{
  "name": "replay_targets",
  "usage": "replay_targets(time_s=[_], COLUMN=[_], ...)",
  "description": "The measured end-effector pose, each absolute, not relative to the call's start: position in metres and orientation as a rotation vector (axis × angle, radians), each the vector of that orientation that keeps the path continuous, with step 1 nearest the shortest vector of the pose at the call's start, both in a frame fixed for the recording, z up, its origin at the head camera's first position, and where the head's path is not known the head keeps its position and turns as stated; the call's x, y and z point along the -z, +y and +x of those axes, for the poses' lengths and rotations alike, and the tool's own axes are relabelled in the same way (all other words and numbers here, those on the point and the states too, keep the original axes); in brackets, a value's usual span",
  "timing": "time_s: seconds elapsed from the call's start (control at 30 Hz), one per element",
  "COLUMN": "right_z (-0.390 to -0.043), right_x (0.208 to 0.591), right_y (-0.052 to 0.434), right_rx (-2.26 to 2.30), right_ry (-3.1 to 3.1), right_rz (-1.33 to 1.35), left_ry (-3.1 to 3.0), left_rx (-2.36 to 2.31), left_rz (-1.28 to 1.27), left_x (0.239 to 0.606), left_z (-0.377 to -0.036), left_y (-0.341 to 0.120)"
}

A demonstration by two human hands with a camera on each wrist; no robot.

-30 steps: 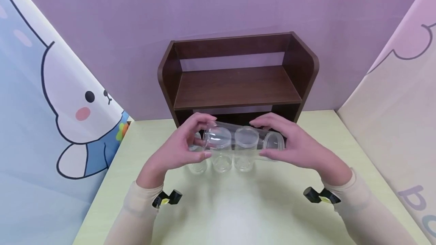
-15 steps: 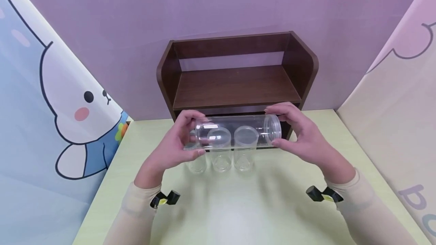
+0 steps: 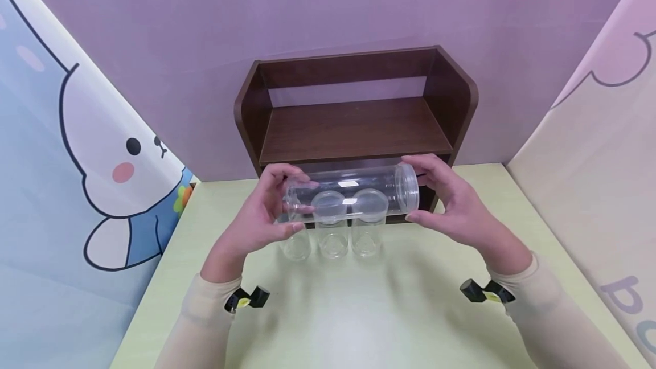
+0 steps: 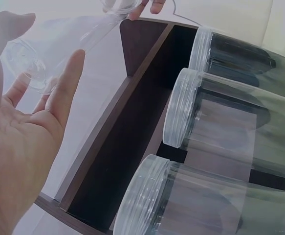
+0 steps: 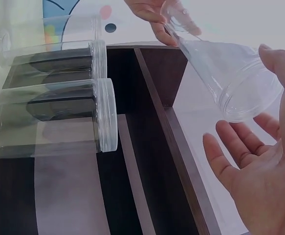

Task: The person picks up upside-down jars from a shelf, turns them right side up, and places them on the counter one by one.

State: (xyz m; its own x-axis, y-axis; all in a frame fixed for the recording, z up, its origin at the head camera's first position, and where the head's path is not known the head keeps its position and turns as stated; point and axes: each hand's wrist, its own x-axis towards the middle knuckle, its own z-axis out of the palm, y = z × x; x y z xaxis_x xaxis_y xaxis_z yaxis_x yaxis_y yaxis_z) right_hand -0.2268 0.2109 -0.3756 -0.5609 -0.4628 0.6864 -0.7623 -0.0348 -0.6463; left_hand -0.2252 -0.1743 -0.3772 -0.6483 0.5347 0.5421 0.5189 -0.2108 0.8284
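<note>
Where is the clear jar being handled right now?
In the head view, the clear jar lies sideways in the air between the left hand and right hand, above three standing jars, before the wooden shelf.

clear plastic jar (image 3: 351,192) | long, see-through cylinder, no lid on it | lying on its side, level, open threaded mouth toward frame right | held in the air at frame centre, left hand (image 3: 256,224) at its base, right hand (image 3: 453,209) at its mouth
</note>
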Motion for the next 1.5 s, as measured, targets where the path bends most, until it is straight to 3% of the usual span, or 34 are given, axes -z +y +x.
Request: replay_targets(time_s=[0.3,0.67,1.5], right_z=[-0.230,-0.232,-0.227], right_x=[0.377,0.378,0.369], right_y=[0.210,0.202,0.181], right_rx=[-1.675,-1.871,-2.073], right_ry=[-1.896,-1.670,-1.441], right_rz=[1.333,1.258,1.174], left_ry=[1.983,2.453,2.741], left_rx=[-2.038,-1.729,-1.466], left_rz=[1.295,1.125,1.119], left_x=[0.381,0.385,0.387], left_z=[-0.229,-0.232,-0.234], left_y=[-0.174,-0.171,-0.156])
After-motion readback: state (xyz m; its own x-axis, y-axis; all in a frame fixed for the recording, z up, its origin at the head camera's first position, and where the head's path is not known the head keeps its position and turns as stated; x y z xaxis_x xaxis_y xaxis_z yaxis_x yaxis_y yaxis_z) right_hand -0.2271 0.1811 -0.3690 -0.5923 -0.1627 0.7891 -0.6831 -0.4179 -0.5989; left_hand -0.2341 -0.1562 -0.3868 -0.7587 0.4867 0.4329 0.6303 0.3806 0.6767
